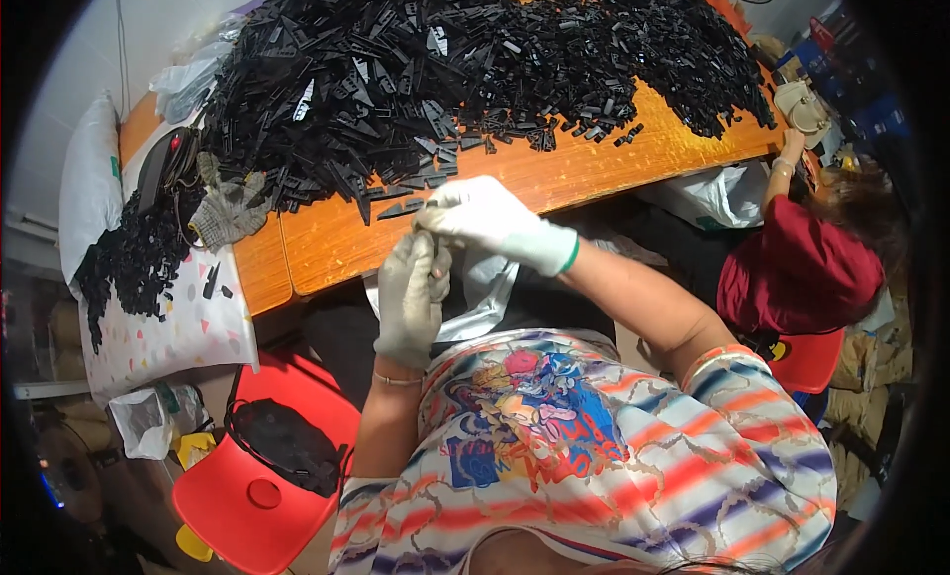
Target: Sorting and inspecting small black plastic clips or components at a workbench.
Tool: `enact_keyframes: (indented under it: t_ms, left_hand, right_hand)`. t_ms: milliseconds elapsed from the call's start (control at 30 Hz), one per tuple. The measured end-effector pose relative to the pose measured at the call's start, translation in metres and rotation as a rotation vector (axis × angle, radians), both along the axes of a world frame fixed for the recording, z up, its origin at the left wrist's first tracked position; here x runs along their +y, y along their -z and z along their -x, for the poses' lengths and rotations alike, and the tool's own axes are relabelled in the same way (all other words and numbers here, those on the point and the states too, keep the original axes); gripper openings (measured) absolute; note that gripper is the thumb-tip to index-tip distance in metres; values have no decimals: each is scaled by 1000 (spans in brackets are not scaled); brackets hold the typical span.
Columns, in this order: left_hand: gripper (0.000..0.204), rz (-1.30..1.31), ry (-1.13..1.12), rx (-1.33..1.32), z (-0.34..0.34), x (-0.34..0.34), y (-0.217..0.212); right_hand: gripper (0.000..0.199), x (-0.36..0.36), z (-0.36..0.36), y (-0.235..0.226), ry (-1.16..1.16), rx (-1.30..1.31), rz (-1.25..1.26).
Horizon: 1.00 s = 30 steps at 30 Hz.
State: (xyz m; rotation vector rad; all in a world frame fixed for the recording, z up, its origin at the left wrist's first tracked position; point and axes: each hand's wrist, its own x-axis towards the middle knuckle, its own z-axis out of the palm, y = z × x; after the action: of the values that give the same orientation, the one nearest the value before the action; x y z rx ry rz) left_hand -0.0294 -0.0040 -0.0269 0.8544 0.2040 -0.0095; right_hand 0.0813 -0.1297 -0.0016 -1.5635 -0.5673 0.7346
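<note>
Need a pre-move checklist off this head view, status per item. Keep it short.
1. Left hand and right hand both gloved: ok.
2. Hands together at the near edge of the table: ok, fingertips meet.
3. Anything pinched between the fingertips identified: cannot tell, the fingers hide it.
4. Loose black pieces close by: ok, the pile lies just beyond the hands.
5. Grey knitted glove off the work surface: not ok, it lies left of the main pile.
6. Co-worker's hand apart from these hands: ok, it is far right.
</note>
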Motion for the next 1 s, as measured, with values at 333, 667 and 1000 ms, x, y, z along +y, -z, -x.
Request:
enact_keyframes:
  t_ms: [333,667,1000]
  left_hand:
    - [24,-750,-88,193,30,4,32]
    - [28,-1680,-361,-6,15,16,12]
    - [27,-1857,-188,258,-49,20,-3]
  right_hand:
    - [29,-22,11,23,-34,-379,227]
    - [21,-32,-66,26,479,-869,591]
    - [22,-24,-85,32,353,-944,768]
